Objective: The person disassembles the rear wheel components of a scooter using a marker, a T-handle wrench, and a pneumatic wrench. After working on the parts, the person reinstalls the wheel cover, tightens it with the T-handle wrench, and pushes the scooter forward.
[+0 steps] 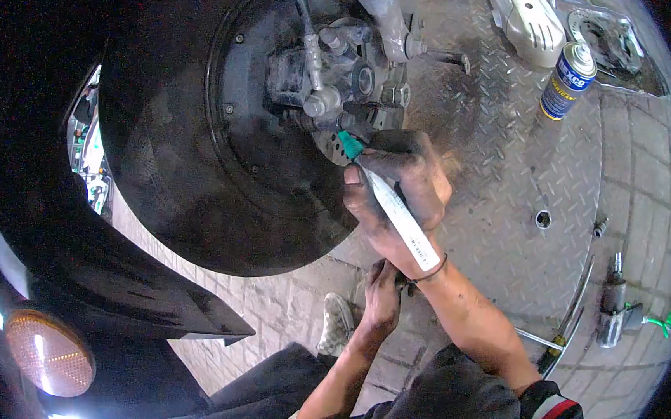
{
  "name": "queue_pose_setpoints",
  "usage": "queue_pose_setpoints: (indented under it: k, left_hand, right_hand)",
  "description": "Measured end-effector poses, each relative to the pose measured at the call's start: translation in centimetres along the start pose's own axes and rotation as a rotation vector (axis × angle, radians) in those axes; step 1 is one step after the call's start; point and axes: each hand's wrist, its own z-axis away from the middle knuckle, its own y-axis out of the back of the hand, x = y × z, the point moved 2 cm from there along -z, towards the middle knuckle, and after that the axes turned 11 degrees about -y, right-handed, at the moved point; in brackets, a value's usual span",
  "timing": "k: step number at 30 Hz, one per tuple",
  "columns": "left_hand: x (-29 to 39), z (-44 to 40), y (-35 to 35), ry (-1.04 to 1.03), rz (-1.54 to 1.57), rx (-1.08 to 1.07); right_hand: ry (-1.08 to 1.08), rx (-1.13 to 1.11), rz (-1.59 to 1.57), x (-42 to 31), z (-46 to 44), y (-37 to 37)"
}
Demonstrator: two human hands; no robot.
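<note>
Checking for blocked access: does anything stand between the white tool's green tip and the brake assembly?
Nothing visible does. The right hand holds the white tool with its green tip close to the brake assembly; contact is unclear. The left hand is below.

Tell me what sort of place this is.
Most likely a vehicle repair workshop: a wheel with its hub parts exposed stands over a metal tread plate, with a spray can and a loose socket lying about.
</note>
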Motion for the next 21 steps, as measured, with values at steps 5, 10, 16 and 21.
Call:
queue_pose_setpoints:
  k: [5, 10, 16, 21]
  left_hand:
    - [1.6, 0.4, 0.7, -0.173, -0.338, 0.111]
    - [3.5, -0.6, 3.5, -0.071, 0.45, 0.309]
    - [8.4, -1.6, 4.7, -0.543, 0.113, 0.082]
    - [12.4, -1.6, 4.1, -0.655, -0.044, -0.007]
  right_hand:
    - [-0.057, 0.169, 0.063, 0.4, 0.0, 0.4]
    - [-0.659, 0.01, -0.045, 0.8, 2.7, 4.2]
    - [-0.962, -0.148, -0.34, 0.5, 5.6, 10.6]
    - [-0.743, -0.421, -0.099, -0.9, 3.5, 11.8]
